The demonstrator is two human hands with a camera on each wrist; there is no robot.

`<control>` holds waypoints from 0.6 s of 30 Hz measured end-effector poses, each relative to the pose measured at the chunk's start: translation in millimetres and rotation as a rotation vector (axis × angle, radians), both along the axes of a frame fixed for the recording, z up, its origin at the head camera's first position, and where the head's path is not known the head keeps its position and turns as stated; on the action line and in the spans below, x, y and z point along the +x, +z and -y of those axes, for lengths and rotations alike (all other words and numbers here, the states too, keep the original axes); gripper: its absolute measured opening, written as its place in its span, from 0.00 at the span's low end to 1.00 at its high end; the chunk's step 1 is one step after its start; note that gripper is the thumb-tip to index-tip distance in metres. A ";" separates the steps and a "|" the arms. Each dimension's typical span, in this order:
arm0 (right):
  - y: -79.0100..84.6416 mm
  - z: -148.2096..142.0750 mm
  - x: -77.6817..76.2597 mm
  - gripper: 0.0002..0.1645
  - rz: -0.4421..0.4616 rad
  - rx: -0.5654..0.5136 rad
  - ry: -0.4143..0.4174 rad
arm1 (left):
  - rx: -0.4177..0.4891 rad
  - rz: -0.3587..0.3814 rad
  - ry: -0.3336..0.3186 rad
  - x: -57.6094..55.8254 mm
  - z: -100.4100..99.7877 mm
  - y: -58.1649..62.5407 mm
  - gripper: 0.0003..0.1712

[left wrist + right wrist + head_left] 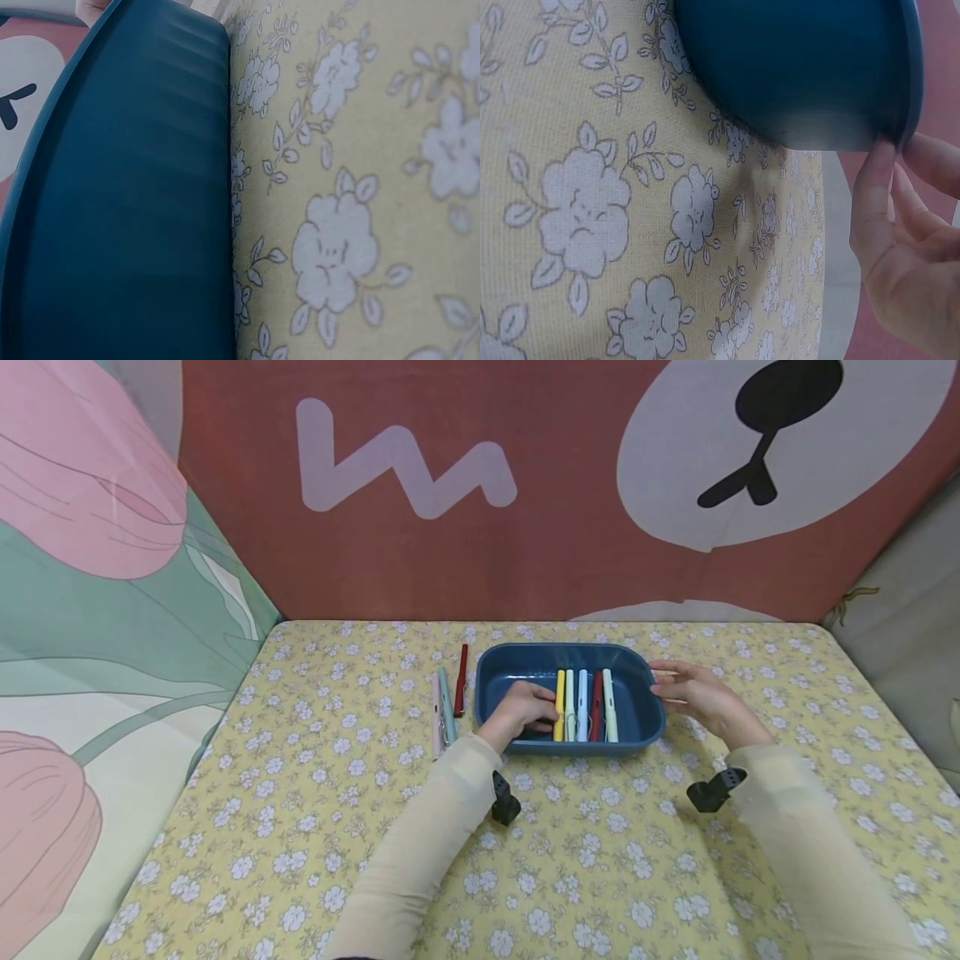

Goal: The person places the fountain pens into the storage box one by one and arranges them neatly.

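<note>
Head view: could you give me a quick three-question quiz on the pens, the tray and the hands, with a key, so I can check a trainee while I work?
1. Count: how many pens lie inside the blue tray?
2. True or false: the right hand is holding a pen.
3. Multiple choice: which colour of pen in the tray is nearest the left hand?
A. light blue
B. yellow
C. dark red

Key:
1. Five.
2. False; it pinches the rim at the tray's right end.
3. B; the yellow pen lies right at that hand's fingers.
</note>
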State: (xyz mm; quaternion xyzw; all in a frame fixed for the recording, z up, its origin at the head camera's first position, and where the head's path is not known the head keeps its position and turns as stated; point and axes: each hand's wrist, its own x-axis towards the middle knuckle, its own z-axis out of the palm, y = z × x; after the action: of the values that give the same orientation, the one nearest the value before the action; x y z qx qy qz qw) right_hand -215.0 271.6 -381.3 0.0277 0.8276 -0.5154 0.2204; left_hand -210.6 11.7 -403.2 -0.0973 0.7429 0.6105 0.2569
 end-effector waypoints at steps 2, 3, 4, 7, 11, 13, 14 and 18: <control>0.2 0.0 0.2 0.37 0.001 -0.005 -0.001 | 0.006 -0.005 0.002 0.1 0.4 0.0 0.23; 0.5 0.1 0.3 0.37 0.002 -0.007 -0.001 | 0.008 -0.006 0.002 0.1 0.6 0.2 0.23; 0.6 0.2 0.2 0.37 0.003 -0.007 -0.001 | 0.008 -0.006 0.002 0.1 1.0 0.5 0.23; 1.1 0.6 0.1 0.37 0.004 -0.008 -0.001 | 0.017 -0.004 -0.005 -0.2 1.8 1.3 0.23; 1.3 0.5 0.3 0.37 0.004 -0.003 -0.001 | 0.022 0.000 -0.003 -0.4 2.2 2.2 0.23; 1.0 0.4 0.5 0.37 0.004 -0.004 -0.001 | 0.021 0.002 0.002 -0.4 2.0 2.2 0.23; 0.8 0.0 0.5 0.37 0.003 -0.005 0.000 | 0.022 0.003 0.004 -0.3 2.0 2.4 0.23; 0.2 -0.9 0.8 0.37 -0.001 -0.010 0.004 | 0.022 0.007 0.005 -0.2 1.8 2.5 0.22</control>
State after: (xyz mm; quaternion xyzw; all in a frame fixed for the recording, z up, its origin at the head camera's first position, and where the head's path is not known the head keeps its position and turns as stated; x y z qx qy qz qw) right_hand -214.2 272.5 -381.2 0.0244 0.8251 -0.5193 0.2212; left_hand -210.9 9.9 -400.7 -0.0985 0.7351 0.6188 0.2587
